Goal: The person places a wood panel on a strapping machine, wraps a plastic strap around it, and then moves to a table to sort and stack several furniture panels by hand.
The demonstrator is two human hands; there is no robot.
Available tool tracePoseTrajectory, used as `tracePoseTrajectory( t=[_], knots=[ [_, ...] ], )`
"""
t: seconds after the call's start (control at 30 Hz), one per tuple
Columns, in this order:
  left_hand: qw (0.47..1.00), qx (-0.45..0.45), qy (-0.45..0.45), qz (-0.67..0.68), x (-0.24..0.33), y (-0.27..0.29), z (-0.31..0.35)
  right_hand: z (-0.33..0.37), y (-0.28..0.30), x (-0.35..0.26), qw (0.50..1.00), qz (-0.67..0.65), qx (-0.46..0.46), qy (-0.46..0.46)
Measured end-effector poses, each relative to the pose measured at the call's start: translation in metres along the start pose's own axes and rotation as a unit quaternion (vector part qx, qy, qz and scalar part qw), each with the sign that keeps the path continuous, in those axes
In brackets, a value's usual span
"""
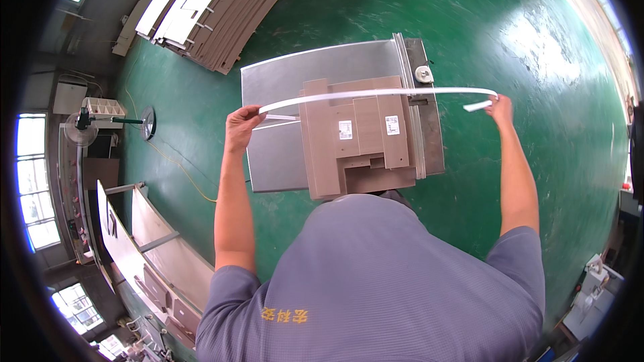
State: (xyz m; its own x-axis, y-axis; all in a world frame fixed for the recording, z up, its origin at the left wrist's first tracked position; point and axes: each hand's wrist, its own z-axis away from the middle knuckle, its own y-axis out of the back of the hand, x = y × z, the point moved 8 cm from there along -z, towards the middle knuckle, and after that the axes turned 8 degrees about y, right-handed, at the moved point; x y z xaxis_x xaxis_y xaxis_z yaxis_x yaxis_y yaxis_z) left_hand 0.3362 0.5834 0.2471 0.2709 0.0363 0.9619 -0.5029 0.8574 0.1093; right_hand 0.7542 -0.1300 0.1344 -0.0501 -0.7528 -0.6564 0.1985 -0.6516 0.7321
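My left hand [242, 127] and my right hand [500, 110] are held wide apart, both with fingers closed on a long, flat white strip [376, 93]. The strip bows in a shallow arc between them, above a stack of flat brown panels [323, 141]. Past my left fingers a narrow tail of it slants back toward the panels, and beside my right fingers a short piece is folded back. Two white labels, a left one [345, 130] and a right one [392, 125], are stuck on the panels. The stack lies on a grey worktable [275, 161].
A small round white thing [423, 74] sits at the table's far right, beside a metal rail [414, 141]. Long panels [221, 13] are piled far left. A standing fan [82, 127] and leaning white boards [157, 228] are on my left. Green floor [469, 188] surrounds the table.
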Motion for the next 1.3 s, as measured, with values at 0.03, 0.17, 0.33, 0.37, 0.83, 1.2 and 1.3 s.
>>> tracePoseTrajectory(
  t=[0.03, 0.17, 0.33, 0.37, 0.83, 1.2, 1.3],
  knots=[
    [1.000, 0.008, 0.003, -0.008, 0.003, 0.003, 0.005, 0.012, -0.036, -0.009, 0.955, -0.293, -0.015, -0.035],
    [1.000, 0.000, 0.006, -0.020, 0.022, -0.009, 0.009, 0.034, -0.120, -0.041, 0.944, -0.325, -0.054, -0.028],
    [0.999, -0.014, 0.006, -0.039, 0.021, -0.013, 0.007, 0.024, -0.193, -0.039, 0.968, -0.250, 0.008, 0.019],
    [0.999, -0.019, 0.004, -0.045, 0.021, -0.015, 0.007, 0.019, -0.201, -0.031, 0.978, -0.205, 0.031, 0.032],
    [0.997, 0.018, 0.037, -0.060, 0.014, -0.008, 0.036, 0.038, -0.281, -0.061, 0.995, -0.052, 0.037, -0.076],
    [0.986, 0.019, 0.017, -0.167, 0.031, -0.019, 0.034, 0.088, -0.233, -0.112, 0.991, -0.063, 0.045, 0.112],
    [0.985, -0.017, -0.025, -0.169, 0.048, -0.035, 0.034, 0.190, -0.201, -0.174, 0.940, 0.106, 0.044, 0.321]
  ],
)
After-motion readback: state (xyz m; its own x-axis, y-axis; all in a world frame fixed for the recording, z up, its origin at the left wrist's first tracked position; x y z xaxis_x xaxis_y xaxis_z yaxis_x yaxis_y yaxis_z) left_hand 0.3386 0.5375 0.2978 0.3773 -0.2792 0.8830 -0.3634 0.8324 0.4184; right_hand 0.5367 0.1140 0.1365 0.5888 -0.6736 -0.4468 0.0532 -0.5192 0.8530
